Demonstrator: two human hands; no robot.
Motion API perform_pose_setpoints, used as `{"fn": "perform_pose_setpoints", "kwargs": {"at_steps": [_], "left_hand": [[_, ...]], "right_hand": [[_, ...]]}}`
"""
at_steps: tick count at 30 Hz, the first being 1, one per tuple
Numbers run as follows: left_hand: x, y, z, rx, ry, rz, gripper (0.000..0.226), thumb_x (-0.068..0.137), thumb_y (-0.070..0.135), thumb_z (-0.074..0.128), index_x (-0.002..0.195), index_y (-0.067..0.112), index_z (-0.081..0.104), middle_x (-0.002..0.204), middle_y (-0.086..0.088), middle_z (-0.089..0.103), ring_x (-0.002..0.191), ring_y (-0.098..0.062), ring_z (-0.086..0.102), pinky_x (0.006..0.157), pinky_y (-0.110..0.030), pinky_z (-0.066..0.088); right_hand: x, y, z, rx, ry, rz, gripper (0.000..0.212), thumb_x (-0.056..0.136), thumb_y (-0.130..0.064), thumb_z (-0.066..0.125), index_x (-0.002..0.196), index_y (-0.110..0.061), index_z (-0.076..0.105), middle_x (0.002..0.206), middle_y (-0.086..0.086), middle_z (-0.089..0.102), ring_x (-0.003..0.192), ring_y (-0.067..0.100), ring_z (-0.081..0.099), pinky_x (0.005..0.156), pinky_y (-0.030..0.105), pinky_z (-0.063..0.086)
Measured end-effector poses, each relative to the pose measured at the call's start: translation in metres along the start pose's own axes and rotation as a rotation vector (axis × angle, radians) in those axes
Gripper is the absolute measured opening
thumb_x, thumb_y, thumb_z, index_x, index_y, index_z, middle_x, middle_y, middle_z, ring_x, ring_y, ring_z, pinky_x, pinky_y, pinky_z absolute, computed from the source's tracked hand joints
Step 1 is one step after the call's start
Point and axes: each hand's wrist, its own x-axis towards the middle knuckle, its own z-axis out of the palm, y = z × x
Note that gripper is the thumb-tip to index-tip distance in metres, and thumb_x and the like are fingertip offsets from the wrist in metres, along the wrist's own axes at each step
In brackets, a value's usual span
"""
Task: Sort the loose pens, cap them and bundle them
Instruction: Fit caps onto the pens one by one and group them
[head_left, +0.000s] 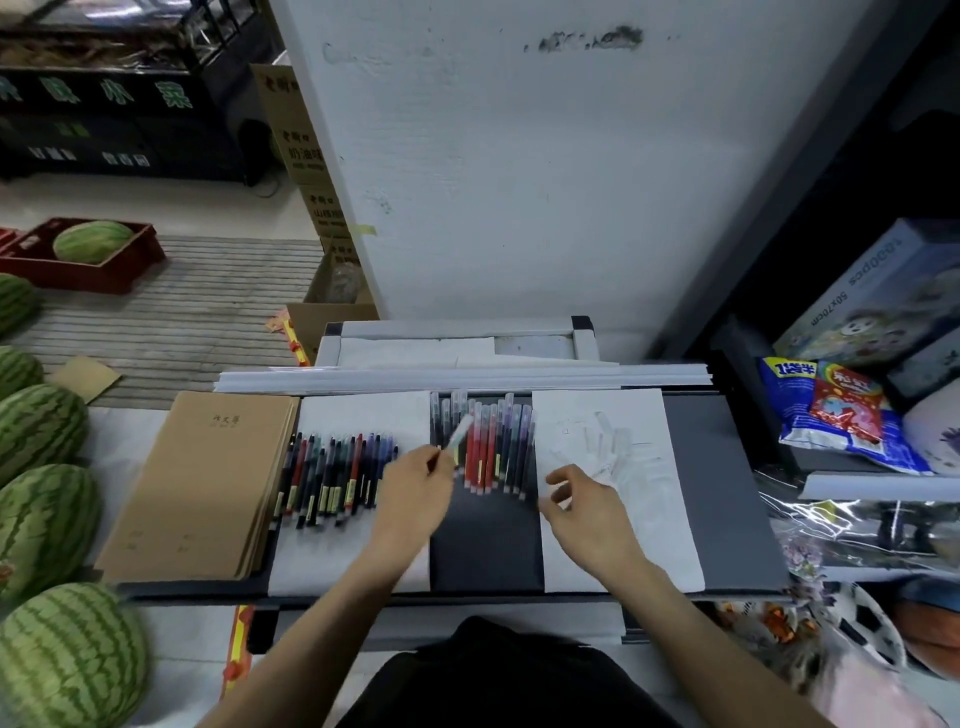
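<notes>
Two rows of pens lie on a dark board (722, 493). The left row (337, 475) of red, blue and dark pens rests on a white sheet. The middle row (493, 447) has clear caps pointing away from me. My left hand (415, 488) pinches a single pale pen (460, 434), blurred and tilted up to the right, just left of the middle row. My right hand (582, 499) hovers over a white sheet right of that row, its fingers loosely curled and holding nothing.
A stack of brown notebooks (208, 483) lies at the board's left end. A pencil sketch sheet (613, 447) lies on the right. Watermelons (41, 431) line the left side. Snack bags (841, 410) and boxes fill shelves on the right. A white wall stands behind.
</notes>
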Motion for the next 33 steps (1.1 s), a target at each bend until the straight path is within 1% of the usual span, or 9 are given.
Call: {"fn": "perform_pose_setpoints", "kwargs": {"at_steps": [2, 5, 9, 14, 22, 26, 29, 31, 33], "left_hand": [[0.022, -0.009, -0.007, 0.078, 0.059, -0.091, 0.035, 0.102, 0.021, 0.054, 0.068, 0.012, 0.059, 0.061, 0.0, 0.06, 0.052, -0.014, 0.051, 0.047, -0.028, 0.034], [0.048, -0.017, -0.013, 0.103, 0.059, -0.17, 0.033, 0.09, 0.008, 0.057, 0.058, 0.006, 0.05, 0.053, -0.013, 0.057, 0.049, -0.027, 0.049, 0.049, -0.028, 0.034], [0.064, -0.02, -0.011, 0.189, 0.033, -0.184, 0.039, 0.081, -0.003, 0.057, 0.05, 0.011, 0.038, 0.041, -0.001, 0.034, 0.038, -0.019, 0.034, 0.043, -0.019, 0.025], [0.075, -0.024, 0.001, 0.215, 0.023, -0.209, 0.024, 0.086, 0.003, 0.066, 0.065, 0.009, 0.056, 0.062, -0.013, 0.053, 0.059, -0.025, 0.048, 0.059, -0.029, 0.038], [0.078, -0.024, 0.006, 0.203, 0.031, -0.165, 0.048, 0.091, 0.009, 0.07, 0.064, 0.025, 0.035, 0.077, -0.01, 0.05, 0.07, -0.024, 0.046, 0.068, -0.029, 0.039], [0.078, -0.028, 0.001, 0.163, 0.014, -0.188, 0.021, 0.094, 0.018, 0.072, 0.088, 0.019, 0.052, 0.087, -0.01, 0.056, 0.076, -0.029, 0.054, 0.073, -0.028, 0.042], [0.077, -0.031, -0.007, 0.169, 0.012, -0.148, 0.011, 0.095, 0.022, 0.068, 0.093, 0.02, 0.058, 0.09, -0.01, 0.059, 0.078, -0.029, 0.055, 0.073, -0.029, 0.041], [0.075, -0.037, -0.014, 0.229, 0.021, -0.122, 0.019, 0.097, 0.022, 0.067, 0.112, 0.012, 0.066, 0.102, -0.014, 0.069, 0.086, -0.032, 0.065, 0.073, -0.03, 0.047], [0.071, -0.044, -0.026, 0.332, 0.052, -0.089, 0.016, 0.097, 0.018, 0.063, 0.106, 0.004, 0.065, 0.1, -0.015, 0.071, 0.086, -0.033, 0.067, 0.073, -0.037, 0.055]], "right_hand": [[0.002, 0.021, -0.002, -0.266, 0.04, -0.025, 0.031, 0.099, -0.028, 0.058, 0.131, -0.025, 0.056, 0.122, -0.003, 0.064, 0.109, 0.018, 0.064, 0.089, 0.034, 0.055], [0.003, 0.041, -0.004, -0.416, 0.069, -0.031, 0.037, 0.1, -0.023, 0.054, 0.136, -0.024, 0.051, 0.132, 0.001, 0.056, 0.118, 0.022, 0.059, 0.091, 0.037, 0.055], [0.008, 0.051, -0.005, -0.462, 0.096, -0.053, 0.04, 0.1, -0.016, 0.051, 0.14, -0.022, 0.049, 0.134, 0.003, 0.051, 0.116, 0.024, 0.058, 0.084, 0.035, 0.055], [0.021, 0.044, -0.012, -0.536, 0.091, -0.072, 0.039, 0.102, -0.014, 0.047, 0.141, -0.021, 0.049, 0.131, 0.004, 0.053, 0.116, 0.023, 0.057, 0.088, 0.033, 0.056], [0.037, 0.04, -0.01, -0.642, 0.04, -0.105, 0.046, 0.098, -0.003, 0.051, 0.14, -0.02, 0.045, 0.129, 0.004, 0.057, 0.116, 0.024, 0.059, 0.091, 0.033, 0.054], [0.041, 0.042, -0.011, -0.664, 0.044, -0.095, 0.037, 0.099, -0.008, 0.052, 0.135, -0.016, 0.049, 0.126, 0.004, 0.06, 0.114, 0.023, 0.06, 0.091, 0.033, 0.054], [0.044, 0.043, -0.013, -0.667, 0.039, -0.092, 0.027, 0.102, -0.013, 0.048, 0.128, -0.014, 0.053, 0.122, 0.004, 0.061, 0.109, 0.024, 0.063, 0.087, 0.033, 0.055], [0.046, 0.043, -0.015, -0.666, 0.04, -0.085, 0.022, 0.103, -0.017, 0.048, 0.124, -0.014, 0.055, 0.119, 0.004, 0.063, 0.106, 0.024, 0.065, 0.083, 0.033, 0.054], [0.047, 0.041, -0.016, -0.661, 0.044, -0.079, 0.021, 0.104, -0.024, 0.05, 0.122, -0.014, 0.056, 0.117, 0.004, 0.064, 0.106, 0.025, 0.066, 0.081, 0.033, 0.053]]}}
